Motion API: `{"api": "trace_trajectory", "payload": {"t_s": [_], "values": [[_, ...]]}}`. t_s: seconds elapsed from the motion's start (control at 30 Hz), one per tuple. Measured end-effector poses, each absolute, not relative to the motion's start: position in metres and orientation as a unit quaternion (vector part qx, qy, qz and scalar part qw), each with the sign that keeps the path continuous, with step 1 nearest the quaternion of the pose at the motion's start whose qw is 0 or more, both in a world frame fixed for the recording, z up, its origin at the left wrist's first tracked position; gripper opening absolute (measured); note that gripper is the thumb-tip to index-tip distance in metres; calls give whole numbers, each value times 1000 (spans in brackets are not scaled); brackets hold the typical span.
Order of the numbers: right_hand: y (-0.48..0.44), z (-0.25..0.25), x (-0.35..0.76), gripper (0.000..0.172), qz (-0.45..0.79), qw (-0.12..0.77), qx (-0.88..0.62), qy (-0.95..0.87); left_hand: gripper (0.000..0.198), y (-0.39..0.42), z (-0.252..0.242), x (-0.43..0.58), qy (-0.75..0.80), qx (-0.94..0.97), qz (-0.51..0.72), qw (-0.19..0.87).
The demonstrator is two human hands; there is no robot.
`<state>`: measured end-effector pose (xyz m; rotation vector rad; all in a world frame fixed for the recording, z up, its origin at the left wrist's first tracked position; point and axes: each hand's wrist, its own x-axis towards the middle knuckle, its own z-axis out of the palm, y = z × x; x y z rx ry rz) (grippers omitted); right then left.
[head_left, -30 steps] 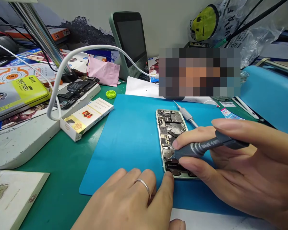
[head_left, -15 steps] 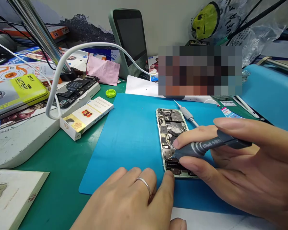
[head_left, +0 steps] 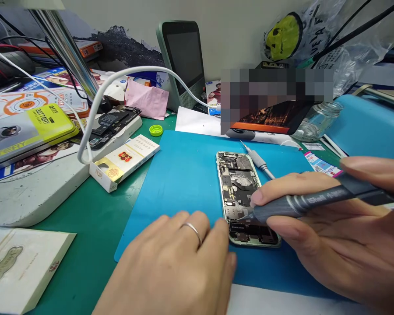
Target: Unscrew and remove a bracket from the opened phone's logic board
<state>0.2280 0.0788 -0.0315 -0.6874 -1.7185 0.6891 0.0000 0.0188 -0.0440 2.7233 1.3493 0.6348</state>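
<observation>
An opened smartphone [head_left: 239, 180], its boards and inner parts bare, lies on a blue mat [head_left: 180, 175]. My right hand [head_left: 341, 227] pinches a dark grey screwdriver [head_left: 302, 202] marked iShell between thumb and fingers. Its thin tip points down-left onto the phone's lower part, just above a black module. My left hand [head_left: 170, 262], wearing a silver ring, rests on the mat with bent fingers. The index finger is at the phone's lower left edge; whether it presses on it is hard to see. Behind the phone lies a slim metal tool with a knurled grip [head_left: 258, 159].
A cigarette box [head_left: 126, 162], a green cap [head_left: 156, 130] and another opened phone [head_left: 111, 124] on a white base [head_left: 42, 183] are left of the mat. A white cable [head_left: 98, 96] arches over them. A screen device [head_left: 184, 57] and a glass jar [head_left: 320, 120] stand behind.
The view has shifted slightly. My right hand and the screwdriver have moved right, with the screwdriver lying flatter. My left index finger has moved up from the phone's bottom corner along its left edge.
</observation>
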Motion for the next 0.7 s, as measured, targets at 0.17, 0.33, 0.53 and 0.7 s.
{"api": "trace_trajectory", "payload": {"t_s": [0.17, 0.33, 0.53, 0.7], "values": [[77, -33, 227, 69, 250, 599, -267, -712, 29, 24, -45, 8, 477, 845, 236, 49], [77, -26, 227, 54, 281, 587, -236, -721, 22, 22, -46, 14, 468, 838, 274, 58], [73, -25, 230, 54, 320, 576, -238, -714, 15, 19, -50, 22, 492, 814, 299, 81], [73, -26, 229, 54, 328, 583, -239, -704, 18, 19, -49, 23, 490, 813, 305, 76]]}}
